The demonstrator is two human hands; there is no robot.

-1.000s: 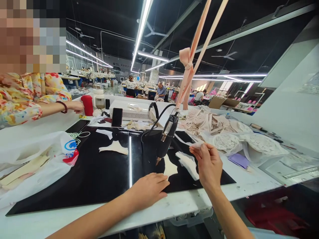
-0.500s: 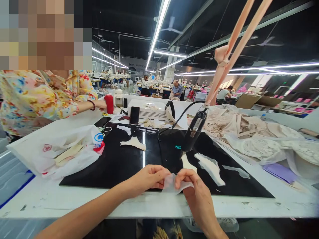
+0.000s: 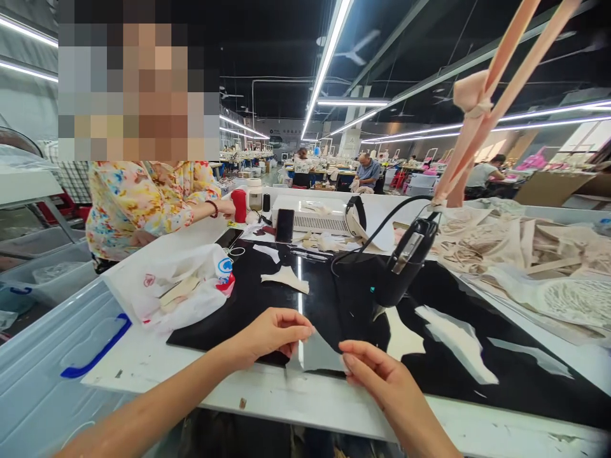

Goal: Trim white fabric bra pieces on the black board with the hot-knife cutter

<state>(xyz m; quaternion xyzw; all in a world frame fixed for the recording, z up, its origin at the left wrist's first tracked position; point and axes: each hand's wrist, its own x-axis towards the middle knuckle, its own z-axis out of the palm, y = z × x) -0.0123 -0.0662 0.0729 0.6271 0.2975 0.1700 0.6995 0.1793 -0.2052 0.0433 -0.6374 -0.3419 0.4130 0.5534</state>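
My left hand [image 3: 270, 334] and my right hand [image 3: 377, 375] each pinch one end of a small thin translucent white piece [image 3: 319, 353], holding it stretched between them just above the near edge of the black work mat [image 3: 229, 312]. Both hands are closed on it. Just beyond my right hand a black hand tool [image 3: 405, 261] hangs from peach fabric straps [image 3: 482, 121], its tip over the mat. Cut cream fabric pieces [image 3: 286, 278] and white pieces [image 3: 451, 340] lie on the mat.
A person in a floral top [image 3: 143, 200] stands at the far left of the table. A white plastic bag [image 3: 184, 286] lies left of the mat. Lace fabric [image 3: 539, 254] is heaped at right. A white machine [image 3: 312, 219], a phone [image 3: 285, 224] and a red bottle [image 3: 238, 205] stand behind.
My right hand brought the thin piece from the right down to the near edge; my left hand left the mat and took its other end. The view turned left.
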